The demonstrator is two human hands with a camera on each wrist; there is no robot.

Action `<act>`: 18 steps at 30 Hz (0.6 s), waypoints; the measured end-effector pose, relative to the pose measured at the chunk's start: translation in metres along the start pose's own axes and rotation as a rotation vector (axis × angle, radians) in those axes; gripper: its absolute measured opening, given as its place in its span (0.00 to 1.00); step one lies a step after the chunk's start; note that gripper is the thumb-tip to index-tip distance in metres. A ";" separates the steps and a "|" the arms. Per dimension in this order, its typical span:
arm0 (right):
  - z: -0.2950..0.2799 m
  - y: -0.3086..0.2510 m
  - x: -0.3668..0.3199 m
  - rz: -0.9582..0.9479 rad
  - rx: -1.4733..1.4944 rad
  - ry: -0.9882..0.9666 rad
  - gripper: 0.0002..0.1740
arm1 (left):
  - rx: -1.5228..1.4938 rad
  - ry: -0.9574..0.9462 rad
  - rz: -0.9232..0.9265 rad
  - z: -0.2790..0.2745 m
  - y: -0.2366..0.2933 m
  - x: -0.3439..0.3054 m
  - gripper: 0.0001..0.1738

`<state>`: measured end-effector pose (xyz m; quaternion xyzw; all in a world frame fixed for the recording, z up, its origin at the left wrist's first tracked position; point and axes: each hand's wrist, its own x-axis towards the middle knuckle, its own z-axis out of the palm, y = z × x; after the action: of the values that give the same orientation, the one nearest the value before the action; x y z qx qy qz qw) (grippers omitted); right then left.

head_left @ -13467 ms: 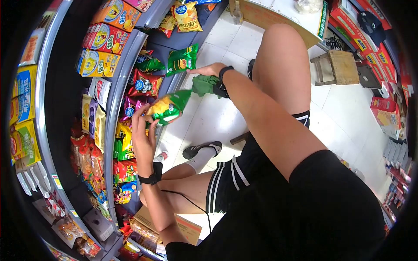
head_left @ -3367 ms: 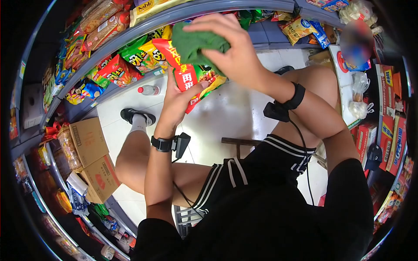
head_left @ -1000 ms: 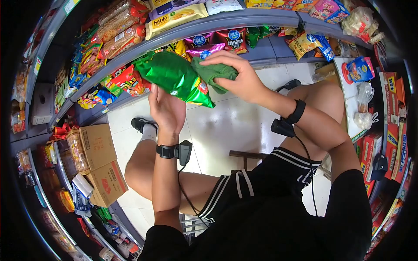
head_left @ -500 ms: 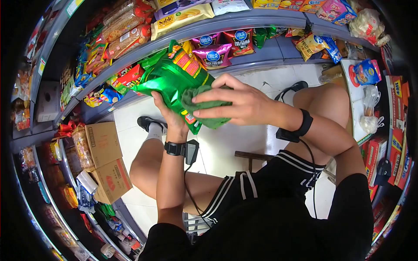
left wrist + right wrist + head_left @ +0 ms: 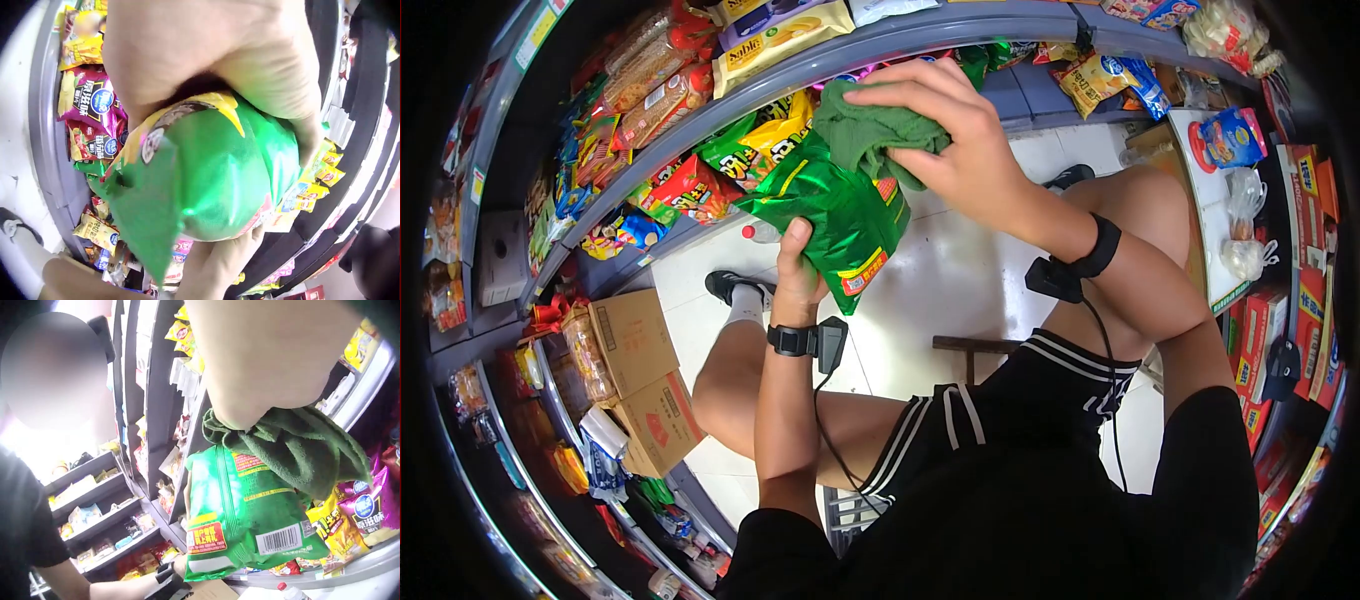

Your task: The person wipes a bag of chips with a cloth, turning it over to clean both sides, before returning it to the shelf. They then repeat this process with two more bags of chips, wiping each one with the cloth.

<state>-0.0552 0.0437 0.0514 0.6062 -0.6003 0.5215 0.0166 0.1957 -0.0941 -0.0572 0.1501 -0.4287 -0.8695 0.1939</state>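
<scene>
My left hand (image 5: 799, 272) grips a shiny green snack bag (image 5: 832, 215) from below, its thumb lying over the near face. In the right wrist view the back of the bag (image 5: 244, 512) shows a barcode and a red printed label. My right hand (image 5: 960, 125) holds a dark green cloth (image 5: 870, 128) against the bag's upper right part. Seen from the right wrist, the cloth (image 5: 300, 450) hangs in folds over the bag's top corner. The left wrist view has the left hand (image 5: 206, 50) large across the top, with the bag (image 5: 212, 169) bulging beneath it.
Snack bags (image 5: 695, 190) line the low shelf in front, under a shelf edge (image 5: 830, 60) with biscuit packs above. Cardboard boxes (image 5: 645, 350) stand at the left. A red-capped bottle (image 5: 760, 233) is on the floor behind the bag. A white table (image 5: 1200, 190) is at the right.
Earlier a red-fronted bag face was being wiped; the bag now shows its green back. In the last half second the cloth has moved up across the bag, and the bag has tilted.
</scene>
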 end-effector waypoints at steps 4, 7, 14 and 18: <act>0.003 0.003 -0.003 0.029 0.043 0.010 0.34 | -0.016 0.026 -0.010 0.005 0.001 0.001 0.52; 0.003 0.001 -0.002 0.027 0.045 0.005 0.34 | -0.018 0.031 -0.008 0.007 0.002 -0.002 0.52; 0.005 0.003 -0.002 0.005 0.097 0.007 0.34 | 0.035 0.096 -0.022 0.009 0.001 0.001 0.51; 0.009 -0.003 -0.005 0.004 0.087 -0.039 0.35 | 0.053 0.063 -0.110 0.022 0.004 0.002 0.46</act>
<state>-0.0459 0.0421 0.0464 0.6152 -0.5786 0.5350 -0.0226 0.1858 -0.0820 -0.0409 0.2057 -0.4362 -0.8622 0.1550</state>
